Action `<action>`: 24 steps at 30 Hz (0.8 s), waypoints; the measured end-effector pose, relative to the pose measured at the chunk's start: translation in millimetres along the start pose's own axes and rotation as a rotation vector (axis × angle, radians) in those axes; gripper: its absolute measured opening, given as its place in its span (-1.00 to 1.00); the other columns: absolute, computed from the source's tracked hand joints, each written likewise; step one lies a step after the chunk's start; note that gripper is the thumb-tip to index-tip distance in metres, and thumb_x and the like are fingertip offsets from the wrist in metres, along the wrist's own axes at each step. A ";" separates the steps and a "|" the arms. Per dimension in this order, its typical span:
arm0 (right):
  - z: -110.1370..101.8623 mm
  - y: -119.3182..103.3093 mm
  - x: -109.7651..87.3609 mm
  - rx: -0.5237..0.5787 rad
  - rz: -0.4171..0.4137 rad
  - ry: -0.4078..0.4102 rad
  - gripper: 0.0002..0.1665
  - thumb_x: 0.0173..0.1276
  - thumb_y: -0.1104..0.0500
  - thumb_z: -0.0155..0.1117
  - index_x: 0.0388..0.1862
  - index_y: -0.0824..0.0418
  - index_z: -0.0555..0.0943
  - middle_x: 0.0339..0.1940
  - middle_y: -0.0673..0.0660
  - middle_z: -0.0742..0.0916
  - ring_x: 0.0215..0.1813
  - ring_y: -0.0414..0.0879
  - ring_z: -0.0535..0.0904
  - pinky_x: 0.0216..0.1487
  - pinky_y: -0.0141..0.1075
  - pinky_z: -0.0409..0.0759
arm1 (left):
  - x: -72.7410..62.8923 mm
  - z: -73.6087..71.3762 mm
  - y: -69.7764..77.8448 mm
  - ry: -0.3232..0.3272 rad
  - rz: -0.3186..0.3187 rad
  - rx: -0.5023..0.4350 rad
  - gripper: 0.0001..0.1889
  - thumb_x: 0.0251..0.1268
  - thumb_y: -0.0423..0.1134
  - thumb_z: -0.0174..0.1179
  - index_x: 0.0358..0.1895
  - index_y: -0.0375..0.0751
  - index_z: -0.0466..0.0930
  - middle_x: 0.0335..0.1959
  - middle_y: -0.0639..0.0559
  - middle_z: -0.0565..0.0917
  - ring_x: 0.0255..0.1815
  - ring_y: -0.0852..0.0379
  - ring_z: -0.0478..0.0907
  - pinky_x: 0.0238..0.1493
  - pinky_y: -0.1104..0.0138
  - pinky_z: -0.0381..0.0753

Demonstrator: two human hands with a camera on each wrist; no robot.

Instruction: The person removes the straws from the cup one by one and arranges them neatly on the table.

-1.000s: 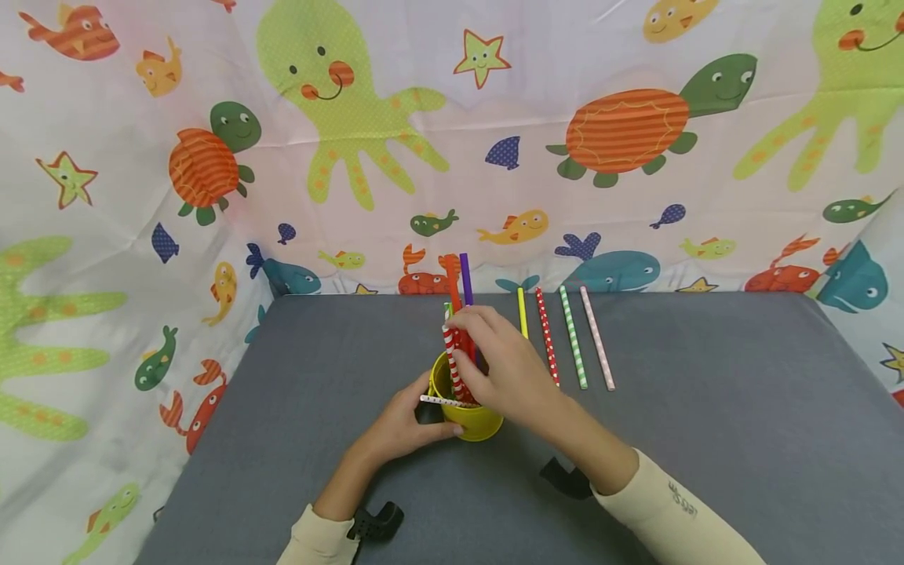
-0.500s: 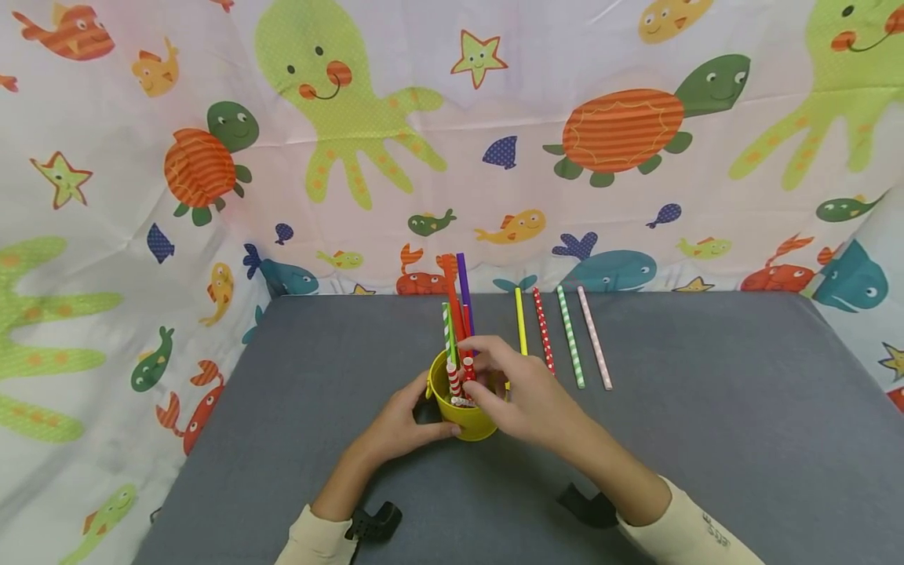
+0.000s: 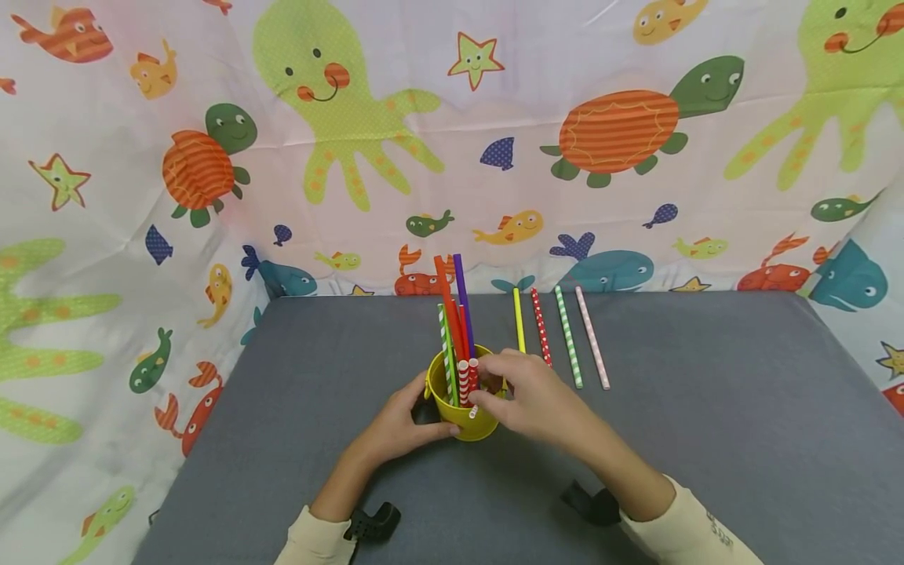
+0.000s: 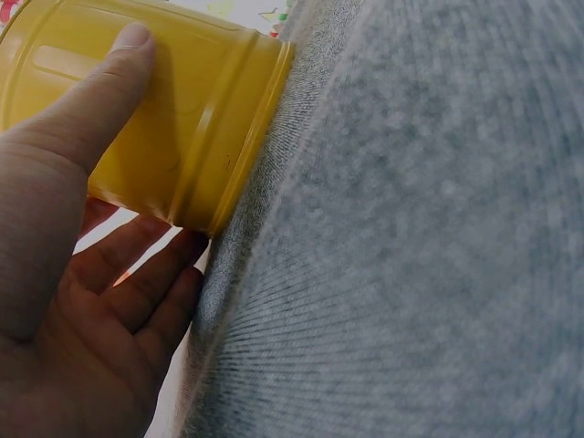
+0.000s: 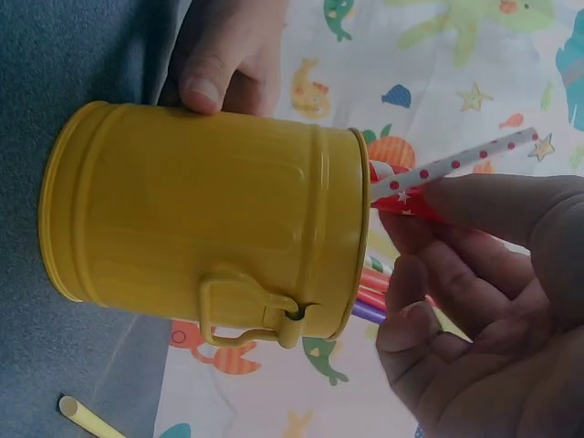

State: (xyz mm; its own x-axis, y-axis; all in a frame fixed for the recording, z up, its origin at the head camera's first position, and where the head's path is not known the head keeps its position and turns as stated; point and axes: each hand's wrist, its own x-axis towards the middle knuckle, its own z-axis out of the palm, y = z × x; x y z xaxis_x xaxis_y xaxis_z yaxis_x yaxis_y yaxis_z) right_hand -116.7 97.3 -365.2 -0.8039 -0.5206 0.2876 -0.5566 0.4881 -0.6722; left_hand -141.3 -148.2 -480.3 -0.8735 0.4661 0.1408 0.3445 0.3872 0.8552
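A small yellow metal bucket (image 3: 475,426) stands upright on the grey table, its loop handle showing in the right wrist view. Round its left side my left hand (image 3: 410,420) grips it, thumb (image 4: 114,82) along the wall. Several paper straws lean in it: orange-red (image 3: 445,286), purple (image 3: 461,290), green-striped (image 3: 445,337) and red-white striped (image 3: 463,383). Over the right rim, my right hand (image 3: 540,400) pinches a red straw with white stars (image 5: 411,203) between thumb and fingers. Beside the thumb, a white straw with red dots (image 5: 456,164) sticks out past the rim.
To the right of the bucket, a yellow straw (image 3: 519,318), a red dotted straw (image 3: 540,322), a green-white striped straw (image 3: 568,337) and a pale pink straw (image 3: 592,337) lie side by side. A sea-animal curtain (image 3: 395,259) hangs behind the grey table (image 3: 706,431).
My right hand has lowered and shifted right. The red-white striped straw has shifted right. The white dotted straw, earlier lying across the left rim, now points out at the front. My left hand stays put.
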 end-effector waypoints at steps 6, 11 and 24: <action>-0.7 2.6 5.6 -0.025 0.021 -0.058 -0.85 0.26 0.26 0.48 -0.21 0.18 0.69 -0.45 -0.12 0.58 -0.33 -0.03 0.51 -0.37 -0.32 0.54 | 0.6 0.2 -4.3 -0.014 0.018 0.008 -0.04 0.07 -0.01 0.55 0.54 0.07 0.19 0.36 0.17 0.46 0.34 0.14 0.40 0.41 0.01 0.30; 0.2 4.9 7.1 -0.013 0.045 -0.083 -0.81 0.29 0.29 0.45 -0.15 0.19 0.64 -0.37 -0.07 0.65 -0.31 -0.14 0.54 -0.29 -0.29 0.64 | 2.0 0.5 -3.4 -0.016 0.000 0.008 -0.02 0.07 0.04 0.54 0.55 0.12 0.18 0.36 0.21 0.45 0.34 0.17 0.39 0.41 0.04 0.31; -12.3 -4.8 -1.8 0.142 0.042 0.022 -0.67 0.45 0.31 0.26 0.09 0.17 0.38 -0.10 0.06 0.69 -0.17 -0.07 0.65 -0.14 -0.27 0.70 | 0.9 -1.2 -2.7 -0.012 -0.015 0.006 -0.02 0.06 0.00 0.56 0.55 0.07 0.18 0.36 0.18 0.46 0.35 0.15 0.39 0.41 0.01 0.29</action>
State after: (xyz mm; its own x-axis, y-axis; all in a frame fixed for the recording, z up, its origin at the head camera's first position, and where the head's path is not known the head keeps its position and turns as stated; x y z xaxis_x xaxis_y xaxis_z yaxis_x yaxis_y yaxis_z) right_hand -115.1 104.5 -354.1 -0.8309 -0.4858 0.2711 -0.4886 0.4042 -0.7732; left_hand -143.4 -149.7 -481.9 -0.8742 0.4699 0.1224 0.3340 0.3990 0.8540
